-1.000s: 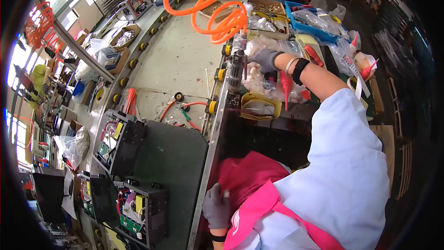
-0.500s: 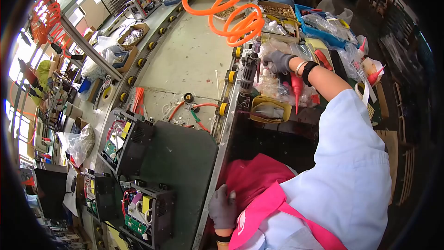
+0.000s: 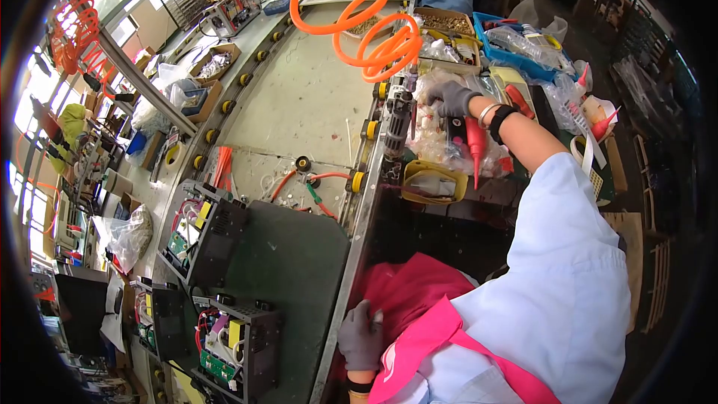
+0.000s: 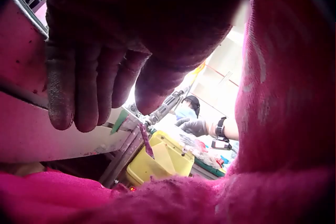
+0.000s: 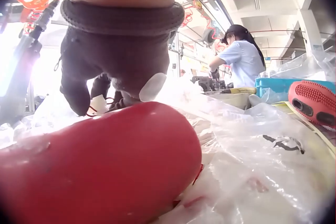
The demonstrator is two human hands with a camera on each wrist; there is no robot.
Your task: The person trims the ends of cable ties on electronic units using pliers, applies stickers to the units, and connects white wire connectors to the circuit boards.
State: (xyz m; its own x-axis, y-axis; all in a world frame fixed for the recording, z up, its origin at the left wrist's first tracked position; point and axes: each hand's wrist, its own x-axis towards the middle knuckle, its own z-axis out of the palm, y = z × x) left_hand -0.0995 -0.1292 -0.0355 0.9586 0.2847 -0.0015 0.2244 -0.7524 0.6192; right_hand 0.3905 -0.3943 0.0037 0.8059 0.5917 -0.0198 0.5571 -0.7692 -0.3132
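Note:
The gloved right hand [image 3: 452, 98] reaches down into clear plastic bags [image 3: 432, 138] beyond a red bottle [image 3: 475, 138] with a thin nozzle. In the right wrist view its bent fingers [image 5: 118, 69] point down beside a small white piece [image 5: 97, 105] with thin dark-red wire; whether they pinch it is unclear. The red bottle [image 5: 105, 163] fills the foreground there. My gloved left hand [image 3: 360, 338] lies against the pink apron [image 3: 419, 292] at the bench edge. In the left wrist view its fingers [image 4: 86, 87] hang loosely extended, holding nothing visible.
A yellow bin [image 3: 434, 182] stands nearer than the bags, and a blue tray [image 3: 516, 49] farther right. Open electronic units [image 3: 235, 344] stand on the left by a dark green mat [image 3: 288, 277]. An orange coiled hose [image 3: 389, 45] hangs overhead. Another person [image 5: 241, 58] works beyond.
The head view has shifted slightly, moving the scene rightward in it overall. The right hand stays among the bags, a little closer to the red bottle. The left hand keeps its place by the apron.

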